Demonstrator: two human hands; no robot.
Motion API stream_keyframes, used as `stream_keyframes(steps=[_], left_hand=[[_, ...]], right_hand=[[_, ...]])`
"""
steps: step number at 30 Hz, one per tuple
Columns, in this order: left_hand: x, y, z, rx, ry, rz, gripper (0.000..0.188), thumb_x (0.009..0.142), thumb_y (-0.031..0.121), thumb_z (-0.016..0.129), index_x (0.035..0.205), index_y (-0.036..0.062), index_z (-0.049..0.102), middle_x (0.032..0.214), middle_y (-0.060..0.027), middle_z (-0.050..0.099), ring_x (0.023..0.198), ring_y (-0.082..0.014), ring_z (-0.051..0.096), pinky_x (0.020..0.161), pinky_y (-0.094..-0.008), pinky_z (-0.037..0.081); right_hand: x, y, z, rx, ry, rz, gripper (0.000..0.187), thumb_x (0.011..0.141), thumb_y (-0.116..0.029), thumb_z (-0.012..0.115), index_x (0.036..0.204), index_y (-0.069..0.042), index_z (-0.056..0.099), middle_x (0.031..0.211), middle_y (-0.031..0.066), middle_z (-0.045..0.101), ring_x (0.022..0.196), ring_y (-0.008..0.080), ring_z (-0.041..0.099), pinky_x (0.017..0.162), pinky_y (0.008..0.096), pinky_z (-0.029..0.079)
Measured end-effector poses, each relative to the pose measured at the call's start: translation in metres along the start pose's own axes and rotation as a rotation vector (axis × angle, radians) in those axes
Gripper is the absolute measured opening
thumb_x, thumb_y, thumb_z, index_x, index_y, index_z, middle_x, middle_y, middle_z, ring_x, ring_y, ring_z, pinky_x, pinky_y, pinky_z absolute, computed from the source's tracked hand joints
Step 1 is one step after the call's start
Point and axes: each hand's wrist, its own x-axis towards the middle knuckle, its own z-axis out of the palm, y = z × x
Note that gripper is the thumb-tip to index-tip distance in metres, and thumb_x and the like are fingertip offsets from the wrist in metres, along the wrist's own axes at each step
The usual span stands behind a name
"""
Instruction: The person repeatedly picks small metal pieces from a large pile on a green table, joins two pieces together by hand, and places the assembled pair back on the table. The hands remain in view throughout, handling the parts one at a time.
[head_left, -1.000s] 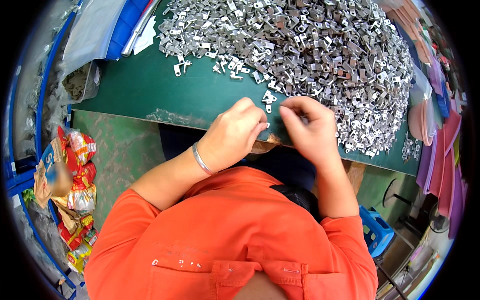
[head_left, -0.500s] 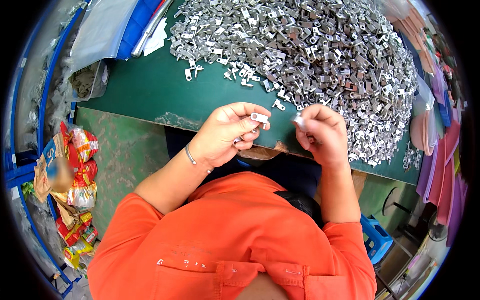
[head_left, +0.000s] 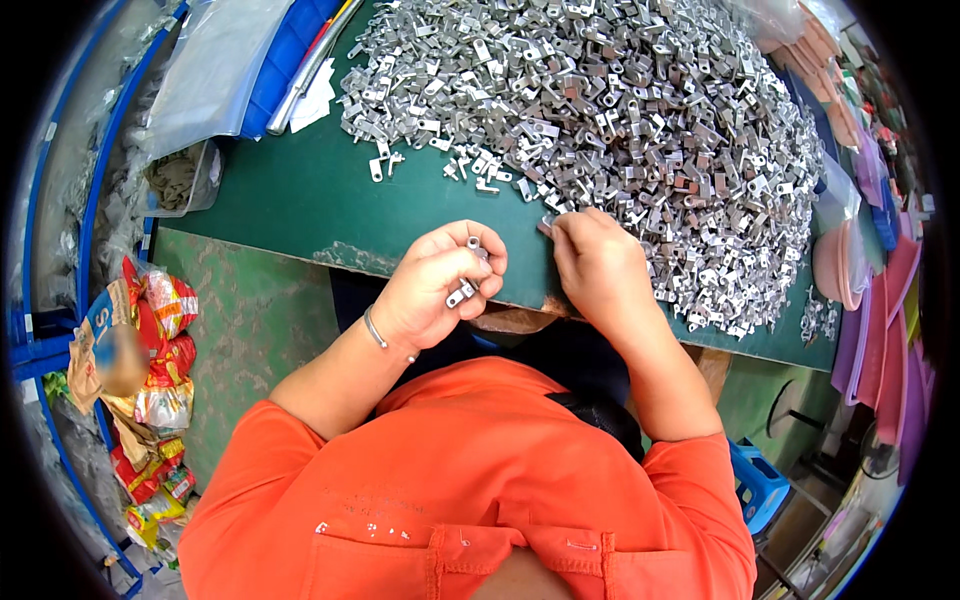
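My left hand (head_left: 432, 285) is curled round a few small silver metal brackets (head_left: 462, 293), held above the table's near edge. Their ends poke out between the fingers, and the rest is hidden in the palm. Over the green tabletop, my right hand (head_left: 603, 265) reaches to the near border of a large heap of such metal brackets (head_left: 640, 120). Its thumb and fingertips close on one bracket (head_left: 545, 226), which shows only in part. Each piece in the heap looks like a small flat tab with a round hole.
The green table (head_left: 290, 190) carries several stray brackets (head_left: 385, 165) left of the heap. A clear plastic tub (head_left: 185, 180) and a blue bin (head_left: 275, 70) stand at the left. Pink and purple sheets (head_left: 880, 330) line the right. A blue stool (head_left: 758, 485) is below right.
The bracket at my left fingertips has gone from there, and that hand has drawn slightly left and curled. My right hand has moved left to a bracket at the heap's border.
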Motion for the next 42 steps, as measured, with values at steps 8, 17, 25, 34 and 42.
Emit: stream_keyframes(steps=[8, 17, 25, 34, 42], left_hand=[[-0.014, -0.017, 0.005, -0.100, -0.140, -0.345, 0.042, 0.102, 0.034, 0.039, 0.115, -0.0019, 0.056, 0.105, -0.0178, 0.064, 0.096, -0.0324, 0.067, 0.064, -0.0340, 0.061], [-0.012, -0.076, -0.059, -0.703, -0.038, -0.639, 0.029, 0.100, 0.023, 0.042, 0.118, 0.0028, 0.053, 0.107, -0.0169, 0.064, 0.092, -0.0328, 0.067, 0.062, -0.0366, 0.060], [0.031, -0.100, -0.072, 0.296, 0.139, -0.615, 0.062, 0.094, 0.041, 0.054, 0.139, 0.0017, 0.039, 0.135, -0.0156, 0.050, 0.112, -0.0303, 0.057, 0.098, -0.0480, 0.045], [-0.031, 0.000, -0.010, 0.921, -0.186, 0.104, 0.013, 0.084, 0.005, 0.071, 0.094, -0.0014, 0.065, 0.094, -0.0040, 0.066, 0.066, -0.0054, 0.059, 0.058, -0.0198, 0.046], [0.016, -0.007, 0.017, 1.469, 0.055, 0.808, 0.026, 0.074, 0.003, 0.075, 0.097, 0.0013, 0.063, 0.086, -0.0070, 0.055, 0.061, -0.0165, 0.053, 0.057, -0.0295, 0.046]], right_hand=[[-0.016, -0.007, -0.028, 0.618, -0.073, 0.001, 0.007, 0.088, -0.007, 0.062, 0.091, -0.001, 0.066, 0.079, 0.0097, 0.065, 0.071, 0.0213, 0.063, 0.066, 0.0296, 0.049], [-0.018, -0.032, -0.009, 0.245, -0.056, -0.413, 0.015, 0.080, -0.007, 0.068, 0.094, -0.004, 0.065, 0.101, 0.0107, 0.065, 0.089, 0.0291, 0.063, 0.075, 0.0387, 0.048], [0.067, -0.022, 0.049, -0.296, -0.025, -0.566, 0.036, 0.086, -0.019, 0.055, 0.118, -0.004, 0.059, 0.131, 0.0110, 0.054, 0.118, 0.0261, 0.053, 0.094, 0.0381, 0.044], [0.008, 0.003, 0.003, -0.276, -0.103, -0.495, 0.036, 0.083, -0.018, 0.058, 0.116, -0.002, 0.058, 0.122, 0.0128, 0.057, 0.106, 0.0276, 0.055, 0.086, 0.0372, 0.045], [-0.038, 0.014, -0.031, 0.143, 0.212, 0.015, 0.020, 0.077, 0.003, 0.069, 0.096, -0.002, 0.063, 0.091, 0.0126, 0.061, 0.081, 0.0293, 0.061, 0.070, 0.0356, 0.050]])
